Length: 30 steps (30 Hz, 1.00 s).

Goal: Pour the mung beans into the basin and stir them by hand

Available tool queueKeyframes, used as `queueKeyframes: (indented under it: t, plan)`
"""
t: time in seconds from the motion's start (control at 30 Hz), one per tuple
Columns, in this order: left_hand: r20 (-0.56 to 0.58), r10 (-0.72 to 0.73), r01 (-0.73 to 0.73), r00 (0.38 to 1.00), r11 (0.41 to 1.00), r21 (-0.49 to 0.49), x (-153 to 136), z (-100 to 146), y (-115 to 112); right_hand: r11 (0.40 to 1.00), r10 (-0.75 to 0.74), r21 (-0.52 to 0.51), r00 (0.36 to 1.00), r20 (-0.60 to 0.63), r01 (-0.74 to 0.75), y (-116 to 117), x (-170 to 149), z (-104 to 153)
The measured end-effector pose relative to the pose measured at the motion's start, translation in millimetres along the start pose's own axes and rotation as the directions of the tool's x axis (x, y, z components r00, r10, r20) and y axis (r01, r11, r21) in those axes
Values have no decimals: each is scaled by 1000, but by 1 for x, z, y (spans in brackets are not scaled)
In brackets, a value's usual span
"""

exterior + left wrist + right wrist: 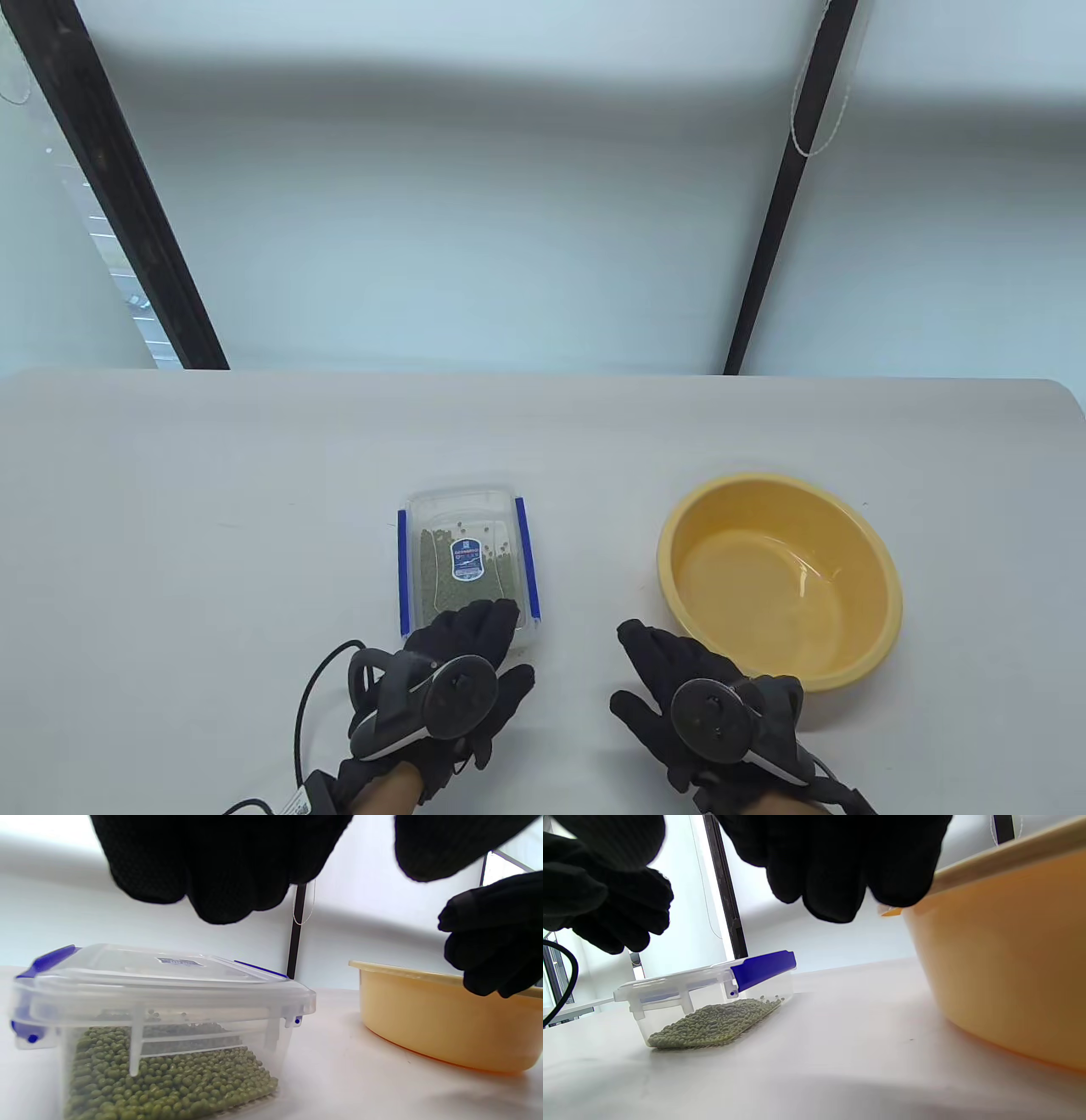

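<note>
My left hand hovers, fingers loose, above the near end of the lidded box of mung beans, ready to unclip it. My right hand waits relaxed beside the basin, near the tabletop's front edge.

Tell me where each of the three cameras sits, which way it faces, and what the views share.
Table view: looks down from above at the table; both gloved hands enter from the bottom edge, left hand at the lidded container, right hand beside the yellow basin.
Left wrist view: low, near table level, facing the container of mung beans; left fingers hang from the top.
Right wrist view: low beside the basin, looking toward the container; right fingers hang from the top.
All three views show container and basin.
</note>
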<state>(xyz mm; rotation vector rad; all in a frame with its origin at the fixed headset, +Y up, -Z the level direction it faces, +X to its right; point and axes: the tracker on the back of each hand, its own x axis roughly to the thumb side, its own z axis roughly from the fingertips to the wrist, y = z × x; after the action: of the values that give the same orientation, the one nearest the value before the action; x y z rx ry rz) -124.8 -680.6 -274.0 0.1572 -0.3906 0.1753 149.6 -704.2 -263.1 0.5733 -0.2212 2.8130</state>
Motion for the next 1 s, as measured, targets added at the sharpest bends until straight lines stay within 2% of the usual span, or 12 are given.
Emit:
queueKeyframes:
  t: [0.13, 0.2, 0.27, 0.37, 0.43, 0.5, 0.57, 0.63, 0.67, 0.8, 0.9, 1.0]
  plan:
    - [-118, -23, 25, 993, 1000, 17, -22, -3, 3, 1000, -14, -1, 1000, 2, 14, -1, -2, 1]
    - [-265, -37, 47, 963, 998, 31, -47, -5, 1, 1000, -21, -11, 1000, 8, 21, -3, -2, 2]
    - [-415, -20, 10, 910, 1000, -25, -76, -8, -8, 999, -29, -19, 999, 18, 29, -4, 0, 3]
    - [-622, 214, -308, 753, 950, -46, -119, -11, -38, 998, -54, -15, 998, 32, 54, -4, 2, 4]
    - [-697, 437, -587, 568, 809, 29, -134, -12, -62, 998, -65, -8, 997, 36, 65, -3, 2, 4]
    - [-691, 599, -748, 405, 652, 127, -138, -12, -74, 997, -73, 2, 997, 34, 73, -3, 2, 4]
    - [-699, 649, -767, 299, 599, 229, -138, -11, -73, 996, -93, 14, 995, 28, 93, -2, 1, 4]
    - [-708, 618, -734, 342, 646, 208, -140, -10, -70, 992, -122, 26, 992, 20, 122, -1, 0, 4]
    - [-718, 607, -758, 340, 629, 173, -142, -9, -70, 990, -137, 30, 991, 15, 136, -1, -1, 4]
    - [-744, 642, -873, 185, 456, 176, -146, -2, -80, 983, -177, 39, 984, -3, 177, -1, -4, 3]
    - [-722, 674, -890, 157, 414, 192, -148, 2, -81, 979, -198, 48, 980, -15, 198, 0, -6, 2]
    - [-698, 682, -882, 216, 443, 160, -145, 4, -72, 968, -241, 66, 970, -39, 243, 2, -9, 1]
